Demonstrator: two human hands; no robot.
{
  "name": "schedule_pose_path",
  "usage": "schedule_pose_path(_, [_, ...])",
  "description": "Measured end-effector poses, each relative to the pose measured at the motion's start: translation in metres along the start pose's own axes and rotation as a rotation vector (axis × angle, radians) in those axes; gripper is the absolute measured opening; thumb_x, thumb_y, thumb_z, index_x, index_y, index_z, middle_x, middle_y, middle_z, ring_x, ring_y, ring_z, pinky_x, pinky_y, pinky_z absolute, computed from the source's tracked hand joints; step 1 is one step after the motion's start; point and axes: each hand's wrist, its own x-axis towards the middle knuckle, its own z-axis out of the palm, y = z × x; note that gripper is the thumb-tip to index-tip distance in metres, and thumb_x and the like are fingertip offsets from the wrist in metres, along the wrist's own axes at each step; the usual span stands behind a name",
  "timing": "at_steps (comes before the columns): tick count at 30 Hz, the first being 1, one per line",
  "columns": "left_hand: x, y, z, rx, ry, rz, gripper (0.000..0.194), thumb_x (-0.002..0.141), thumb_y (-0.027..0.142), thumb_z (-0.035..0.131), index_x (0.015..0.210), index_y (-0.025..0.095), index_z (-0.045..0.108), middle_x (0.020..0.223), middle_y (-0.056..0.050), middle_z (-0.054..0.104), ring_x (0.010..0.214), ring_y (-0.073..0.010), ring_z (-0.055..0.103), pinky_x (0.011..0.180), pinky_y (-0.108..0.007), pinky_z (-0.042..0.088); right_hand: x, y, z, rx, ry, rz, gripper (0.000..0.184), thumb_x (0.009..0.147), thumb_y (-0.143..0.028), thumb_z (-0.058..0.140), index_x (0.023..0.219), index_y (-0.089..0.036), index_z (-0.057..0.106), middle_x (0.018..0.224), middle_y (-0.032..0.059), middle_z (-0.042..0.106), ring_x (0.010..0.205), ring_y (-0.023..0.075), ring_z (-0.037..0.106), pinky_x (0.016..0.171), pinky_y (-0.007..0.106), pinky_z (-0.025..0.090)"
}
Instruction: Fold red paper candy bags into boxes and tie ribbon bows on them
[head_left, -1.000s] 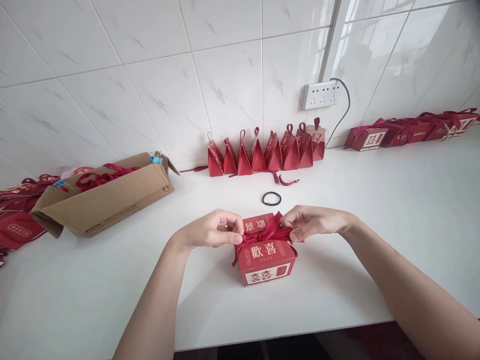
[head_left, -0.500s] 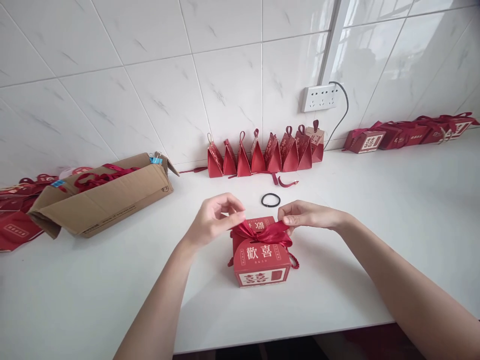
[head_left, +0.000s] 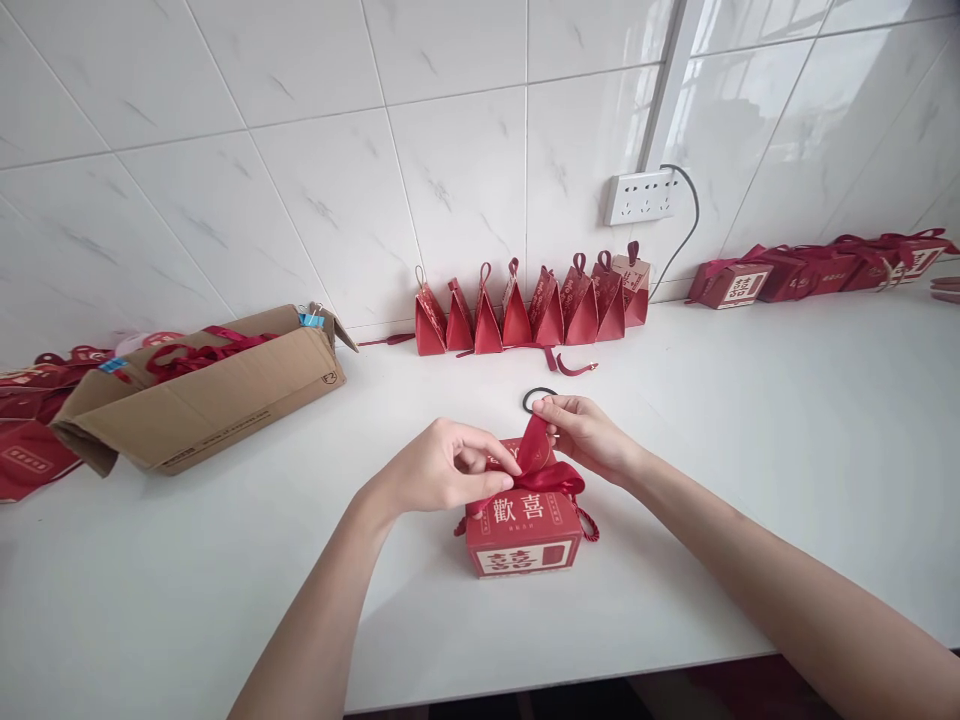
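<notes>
Fingers first: with the left hand (head_left: 435, 470), pinching the red ribbon (head_left: 561, 478) close to the knot, thumb and index nearly together, other fingers loosely curled. With the right hand (head_left: 589, 432), pinching a raised end of the same ribbon between thumb and index, up behind the bow. Can't tell much about the far-side fingers.

Got the red gift box (head_left: 523, 540) sitting upright on the white countertop (head_left: 675, 560), between and just under both hands, near the front edge. Looks like thin card, so probably light and fairly stiff, but easy to dent with a hard squeeze on the top. Would guess satiny for the ribbon: soft, floppy, a bit slippery, likely to slide loose at the knot without a firm pinch. To move the box, better to grip low on both side walls, clear of the bow and the twisted cord (head_left: 590, 524) at the right.

As for the surface: smooth and pale, with a black ring (head_left: 526, 397) just behind the right fingertips, and a row of folded red boxes (head_left: 517, 325) along the tiled wall (head_left: 450, 180). Also a cardboard carton (head_left: 247, 405) of red ribbons off to the left, plus a white socket strip (head_left: 641, 198) up on the tiles.
</notes>
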Motion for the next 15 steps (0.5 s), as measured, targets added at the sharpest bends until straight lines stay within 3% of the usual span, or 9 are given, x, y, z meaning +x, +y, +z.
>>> schedule_pose_path(15, [-0.001, 0.001, 0.000, 0.075, -0.034, -0.059, 0.021, 0.073, 0.028, 0.062, 0.088, 0.017, 0.073, 0.058, 0.000, 0.059, 0.048, -0.0061, 0.039, 0.046, -0.020, 0.029, 0.007, 0.016, 0.014, 0.019, 0.184, -0.088, 0.046, 0.064, -0.057, 0.071, 0.067, -0.017, 0.047, 0.057, -0.0050, 0.046, 0.051, 0.0071, 0.041, 0.051, 0.023, 0.035])
